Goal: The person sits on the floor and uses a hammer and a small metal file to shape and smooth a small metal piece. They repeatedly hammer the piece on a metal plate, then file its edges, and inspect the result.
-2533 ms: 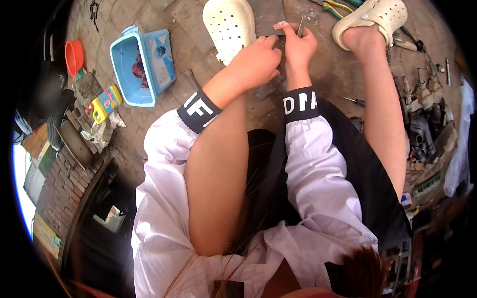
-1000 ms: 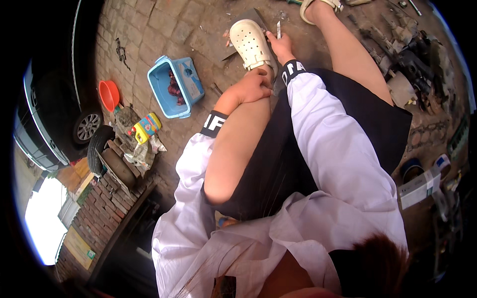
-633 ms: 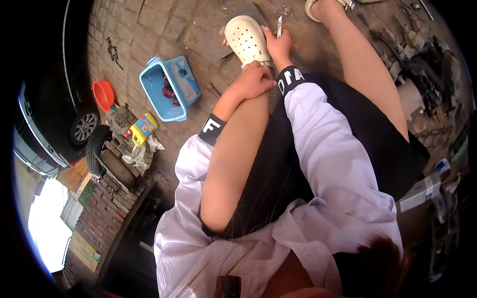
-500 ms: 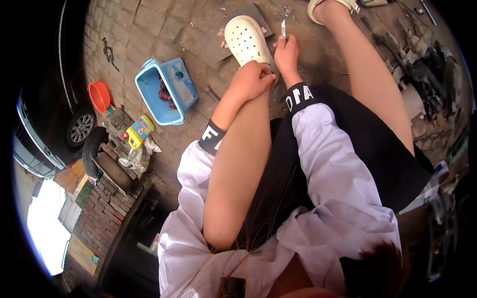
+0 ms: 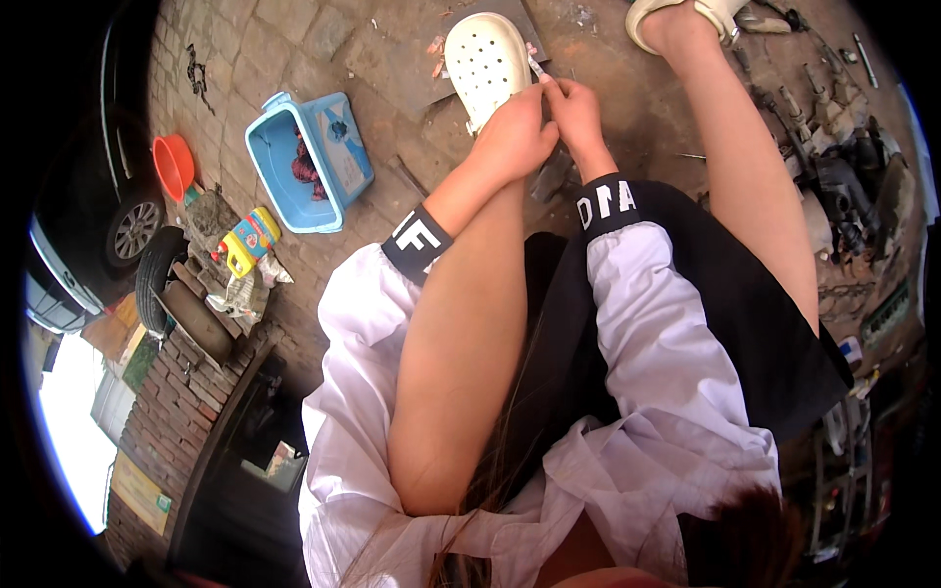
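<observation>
My left hand lies over my left ankle at the heel of the cream clog, fingers curled; what they grip is hidden. Beside it, my right hand is closed on a slim blade, angled up-left along the clog's right side. The clog stands on a dark flat sheet with small pinkish scraps at its left. My other clogged foot is stretched to the upper right.
A blue tub with dark red stuff stands left, near a red basin, yellow jug, loose tyre, brick stack and parked car. Greasy metal parts pile up at right; a loose bar lies near my left arm.
My right hand has moved up-left toward my left hand, and the blade, upright half a second ago, now tilts toward the clog. My left hand has shifted slightly forward along the ankle.
</observation>
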Demonstrator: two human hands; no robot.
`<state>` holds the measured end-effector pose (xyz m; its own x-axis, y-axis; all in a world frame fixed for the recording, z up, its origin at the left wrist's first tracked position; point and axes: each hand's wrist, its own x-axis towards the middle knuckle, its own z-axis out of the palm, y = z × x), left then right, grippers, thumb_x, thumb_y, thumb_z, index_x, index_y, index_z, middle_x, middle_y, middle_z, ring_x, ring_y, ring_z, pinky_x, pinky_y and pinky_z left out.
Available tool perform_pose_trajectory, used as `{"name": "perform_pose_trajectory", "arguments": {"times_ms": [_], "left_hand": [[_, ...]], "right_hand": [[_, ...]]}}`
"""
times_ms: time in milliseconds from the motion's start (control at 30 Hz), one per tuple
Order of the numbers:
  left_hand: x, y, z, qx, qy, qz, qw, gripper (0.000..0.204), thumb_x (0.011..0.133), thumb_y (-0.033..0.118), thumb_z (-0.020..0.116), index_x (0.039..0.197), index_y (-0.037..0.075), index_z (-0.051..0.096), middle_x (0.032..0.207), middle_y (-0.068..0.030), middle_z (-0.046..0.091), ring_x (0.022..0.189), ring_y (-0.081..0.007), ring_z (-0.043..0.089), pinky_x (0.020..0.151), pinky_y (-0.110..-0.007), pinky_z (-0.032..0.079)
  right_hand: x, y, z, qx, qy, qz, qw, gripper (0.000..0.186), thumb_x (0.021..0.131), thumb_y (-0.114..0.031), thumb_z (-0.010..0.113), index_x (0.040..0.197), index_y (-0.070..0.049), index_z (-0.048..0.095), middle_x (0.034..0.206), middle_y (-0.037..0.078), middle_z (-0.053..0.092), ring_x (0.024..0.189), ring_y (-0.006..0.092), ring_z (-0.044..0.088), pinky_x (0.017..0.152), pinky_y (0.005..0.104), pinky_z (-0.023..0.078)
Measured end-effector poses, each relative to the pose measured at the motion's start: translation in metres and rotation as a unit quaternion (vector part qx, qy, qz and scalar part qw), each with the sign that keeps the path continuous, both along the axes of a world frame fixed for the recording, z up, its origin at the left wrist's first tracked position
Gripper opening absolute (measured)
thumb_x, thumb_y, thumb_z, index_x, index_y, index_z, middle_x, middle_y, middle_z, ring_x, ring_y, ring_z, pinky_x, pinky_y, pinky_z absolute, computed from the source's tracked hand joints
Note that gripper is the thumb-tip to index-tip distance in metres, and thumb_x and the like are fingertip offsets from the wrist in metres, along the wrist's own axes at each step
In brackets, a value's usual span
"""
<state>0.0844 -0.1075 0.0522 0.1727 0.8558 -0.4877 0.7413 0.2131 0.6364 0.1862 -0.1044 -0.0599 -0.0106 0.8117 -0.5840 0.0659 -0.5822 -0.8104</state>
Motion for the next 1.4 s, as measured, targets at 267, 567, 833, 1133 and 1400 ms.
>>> {"name": "perform_pose_trajectory", "arguments": {"times_ms": [267,567,833,1133,1400], "left_hand": [[0.007,0.0,-0.002,0.002,0.001,0.011,1.0,0.044,0.076,0.007,0.052,0.117,-0.009,0.052,0.1,-0.0306,0.062,0.095,-0.0423,0.061,0.083,-0.044,0.049],[-0.004,-0.006,-0.015,0.024,-0.067,-0.007,0.997,0.046,0.074,0.004,0.053,0.118,-0.008,0.049,0.091,-0.0264,0.062,0.086,-0.0376,0.062,0.077,-0.04,0.05],[-0.001,-0.007,-0.011,-0.006,-0.069,-0.012,0.998,0.054,0.073,0.009,0.057,0.12,-0.013,0.044,0.097,-0.0287,0.061,0.09,-0.0389,0.062,0.079,-0.041,0.05],[-0.004,-0.008,-0.007,-0.046,-0.078,-0.029,0.995,0.07,0.075,0.008,0.058,0.138,-0.006,0.032,0.103,-0.0269,0.062,0.094,-0.0322,0.065,0.083,-0.037,0.05],[-0.003,-0.008,-0.009,-0.048,-0.072,-0.034,0.996,0.069,0.073,0.012,0.062,0.133,-0.007,0.035,0.095,-0.0249,0.064,0.092,-0.0337,0.065,0.08,-0.038,0.05]], "right_hand": [[-0.012,0.002,0.0,-0.068,0.029,-0.076,0.994,0.033,0.087,-0.028,0.065,0.082,0.004,0.07,0.065,0.009,0.066,0.059,0.0121,0.057,0.058,0.0315,0.046],[-0.023,-0.005,0.004,-0.068,-0.017,-0.136,0.988,0.031,0.086,-0.027,0.068,0.08,0.003,0.07,0.063,0.01,0.065,0.057,0.0135,0.056,0.057,0.0318,0.046],[-0.011,0.001,-0.001,-0.055,0.01,-0.079,0.995,0.031,0.087,-0.026,0.067,0.08,0.003,0.07,0.062,0.008,0.064,0.057,0.0114,0.054,0.055,0.0309,0.045],[-0.011,0.0,0.009,-0.063,0.023,-0.107,0.992,0.03,0.088,-0.025,0.067,0.082,0.005,0.069,0.065,0.006,0.065,0.058,0.0105,0.053,0.054,0.0304,0.045],[-0.013,0.001,0.025,-0.115,0.076,-0.117,0.984,0.031,0.088,-0.025,0.067,0.084,0.005,0.07,0.067,0.003,0.064,0.059,0.0096,0.054,0.053,0.028,0.045]]}}
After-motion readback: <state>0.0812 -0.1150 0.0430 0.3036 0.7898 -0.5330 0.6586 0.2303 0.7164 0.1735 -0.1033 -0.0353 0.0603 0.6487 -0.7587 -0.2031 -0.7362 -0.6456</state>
